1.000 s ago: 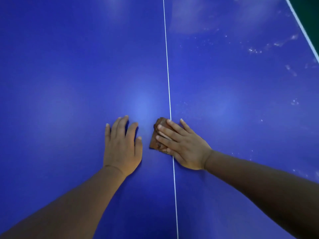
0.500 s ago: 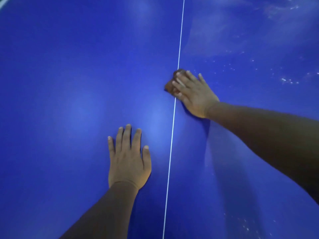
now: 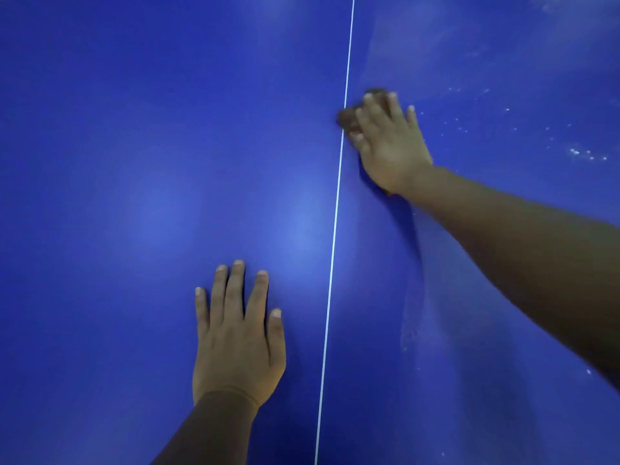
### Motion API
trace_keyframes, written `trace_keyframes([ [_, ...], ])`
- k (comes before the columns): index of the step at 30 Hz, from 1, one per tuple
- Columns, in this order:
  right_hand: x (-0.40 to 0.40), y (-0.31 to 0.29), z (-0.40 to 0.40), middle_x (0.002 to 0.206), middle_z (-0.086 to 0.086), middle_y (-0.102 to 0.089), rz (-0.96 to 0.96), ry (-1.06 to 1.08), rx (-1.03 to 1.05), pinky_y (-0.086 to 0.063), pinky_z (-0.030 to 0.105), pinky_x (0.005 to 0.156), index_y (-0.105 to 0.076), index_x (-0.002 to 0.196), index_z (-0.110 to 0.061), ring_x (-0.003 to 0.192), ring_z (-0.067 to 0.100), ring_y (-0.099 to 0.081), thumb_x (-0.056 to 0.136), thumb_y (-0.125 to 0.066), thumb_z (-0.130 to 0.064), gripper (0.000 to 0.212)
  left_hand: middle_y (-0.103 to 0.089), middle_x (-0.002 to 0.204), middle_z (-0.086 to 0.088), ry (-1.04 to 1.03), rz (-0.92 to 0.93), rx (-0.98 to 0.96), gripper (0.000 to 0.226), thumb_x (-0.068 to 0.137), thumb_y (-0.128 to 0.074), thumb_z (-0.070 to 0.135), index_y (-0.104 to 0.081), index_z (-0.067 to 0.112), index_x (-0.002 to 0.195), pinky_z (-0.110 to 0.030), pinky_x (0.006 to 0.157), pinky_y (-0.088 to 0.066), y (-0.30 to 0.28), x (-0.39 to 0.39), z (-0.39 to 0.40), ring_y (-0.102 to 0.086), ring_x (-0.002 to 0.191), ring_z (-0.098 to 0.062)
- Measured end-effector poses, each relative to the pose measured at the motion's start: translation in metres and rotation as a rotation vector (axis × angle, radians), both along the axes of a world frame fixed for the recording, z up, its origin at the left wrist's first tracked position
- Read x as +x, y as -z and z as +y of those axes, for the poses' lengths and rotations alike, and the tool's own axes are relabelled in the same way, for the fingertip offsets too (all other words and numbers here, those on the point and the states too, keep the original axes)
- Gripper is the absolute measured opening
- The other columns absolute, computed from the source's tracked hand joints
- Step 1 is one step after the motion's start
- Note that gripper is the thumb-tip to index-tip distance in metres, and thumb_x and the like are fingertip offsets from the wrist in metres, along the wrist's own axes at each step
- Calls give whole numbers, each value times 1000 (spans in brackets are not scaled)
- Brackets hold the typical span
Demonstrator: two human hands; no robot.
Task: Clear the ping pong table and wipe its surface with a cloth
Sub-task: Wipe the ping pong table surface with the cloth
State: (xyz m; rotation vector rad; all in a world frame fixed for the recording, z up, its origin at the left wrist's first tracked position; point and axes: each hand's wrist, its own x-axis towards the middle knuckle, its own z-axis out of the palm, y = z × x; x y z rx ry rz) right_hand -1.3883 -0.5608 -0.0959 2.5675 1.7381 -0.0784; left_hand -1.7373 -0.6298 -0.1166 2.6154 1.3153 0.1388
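The blue ping pong table (image 3: 134, 129) fills the whole view, with a thin white centre line (image 3: 337, 203) running from near to far. My right hand (image 3: 391, 142) is stretched out flat on a small brown cloth (image 3: 347, 119), pressing it onto the table right at the centre line; most of the cloth is hidden under my fingers. My left hand (image 3: 238, 333) lies flat on the table, palm down, fingers slightly apart, nearer to me and left of the line, holding nothing.
White dust specks (image 3: 583, 154) and faint smears mark the right half of the table, far right of my right hand. A paler wiped streak (image 3: 416, 313) runs along under my right forearm.
My right hand has pushed the cloth away from me along the centre line, from beside my left hand to arm's length. My left hand stays flat in place.
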Motion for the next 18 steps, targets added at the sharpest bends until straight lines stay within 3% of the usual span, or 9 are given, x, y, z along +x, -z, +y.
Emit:
trace_keyframes([
  [2, -23, 4, 13, 166, 5, -15, -16, 107, 41, -9, 58, 119, -30, 154, -11, 152, 36, -6, 106, -24, -33, 53, -36, 156, -17, -2, 12, -2, 57, 98, -28, 38, -47, 10, 145, -54, 120, -9, 0, 0, 0, -23, 149, -35],
  [5, -91, 7, 18, 167, 1, -13, 47, -126, 74, -4, 52, 121, -28, 156, -15, 153, 31, -3, 106, -27, -32, 53, -36, 155, -17, -4, 12, -8, 57, 97, -30, 37, -48, 10, 144, -54, 119, -10, -2, 1, 0, -25, 148, -36],
  [7, -88, 8, 11, 167, -2, -10, 81, -207, 54, -3, 51, 122, -25, 157, -18, 154, 29, -1, 107, -27, -33, 53, -36, 155, -17, -1, 9, -8, 57, 97, -30, 37, -47, 10, 144, -55, 120, -9, -1, 1, -1, -24, 148, -36],
  [9, -33, 10, -1, 165, 2, -18, 14, -93, 54, -13, 56, 119, -33, 153, -21, 152, 31, -9, 105, -30, -30, 49, -35, 156, -17, 4, -6, -6, 58, 97, -29, 38, -47, 10, 144, -54, 120, -8, 0, -1, 0, -23, 148, -36],
  [12, 63, 7, -44, 157, 8, -31, -111, 288, 88, -28, 58, 112, -43, 145, -22, 145, 35, -23, 101, -27, -33, 48, -34, 155, -17, 5, -13, 4, 58, 97, -29, 38, -46, 9, 144, -52, 121, -5, 1, -1, 1, -22, 148, -36],
  [15, 106, 1, -80, 164, 9, -19, -3, 670, 108, -12, 59, 119, -34, 152, -11, 150, 38, -11, 105, -28, -33, 52, -34, 155, -18, 5, -5, -11, 58, 98, -28, 37, -46, 8, 145, -52, 121, -5, -2, 2, 0, -23, 148, -37],
  [16, 100, 0, -78, 164, 10, -18, 9, 714, 103, -11, 59, 119, -33, 152, -9, 150, 40, -10, 106, -28, -32, 52, -35, 155, -19, 6, -3, -19, 58, 98, -28, 37, -46, 8, 144, -53, 121, -6, -2, 2, 0, -23, 148, -37],
  [18, 63, 2, -54, 157, 14, -31, -61, 558, 144, -24, 60, 114, -43, 145, -15, 145, 41, -22, 102, -31, -27, 46, -35, 155, -19, 4, -8, -22, 58, 98, -28, 37, -48, 7, 144, -54, 121, -7, -2, 1, 0, -23, 148, -37],
])
